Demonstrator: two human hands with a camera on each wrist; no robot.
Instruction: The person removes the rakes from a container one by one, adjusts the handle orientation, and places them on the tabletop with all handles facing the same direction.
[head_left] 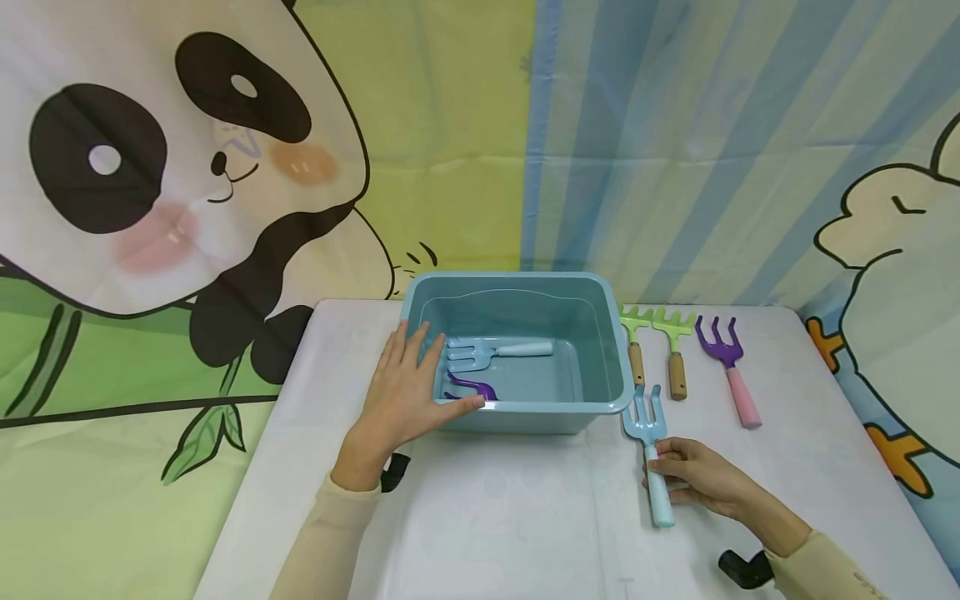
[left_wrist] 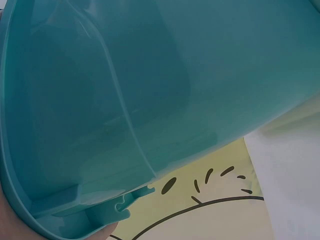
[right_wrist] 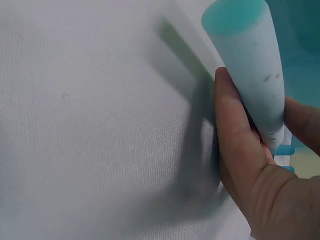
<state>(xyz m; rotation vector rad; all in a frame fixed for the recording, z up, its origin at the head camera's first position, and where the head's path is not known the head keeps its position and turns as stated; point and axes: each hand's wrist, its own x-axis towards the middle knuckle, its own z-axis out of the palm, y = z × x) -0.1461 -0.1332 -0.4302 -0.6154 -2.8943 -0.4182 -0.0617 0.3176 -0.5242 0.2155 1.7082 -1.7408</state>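
A teal plastic bin (head_left: 517, 422) stands on the table, its outer wall filling much of the left wrist view. My left hand (head_left: 405, 387) rests on its near left corner, fingers spread along the left rim and thumb across the front rim. Inside lie a light blue hand fork (head_left: 525, 349) and a purple fork (head_left: 480, 388), the latter partly hidden by the front wall. To the right of the bin, my right hand (head_left: 705, 475) pinches the handle of another light blue hand fork (head_left: 659, 492) between thumb and fingers. The handle's butt end (right_wrist: 237, 20) shows large in the right wrist view.
Right of the bin lie two green rakes with wooden handles, one rake (head_left: 677, 367) fully visible and the other rake (head_left: 635, 358) close against the bin. Beside them is a purple fork with a pink handle (head_left: 742, 400). Printed curtains (head_left: 450, 125) hang behind the white table (head_left: 510, 517).
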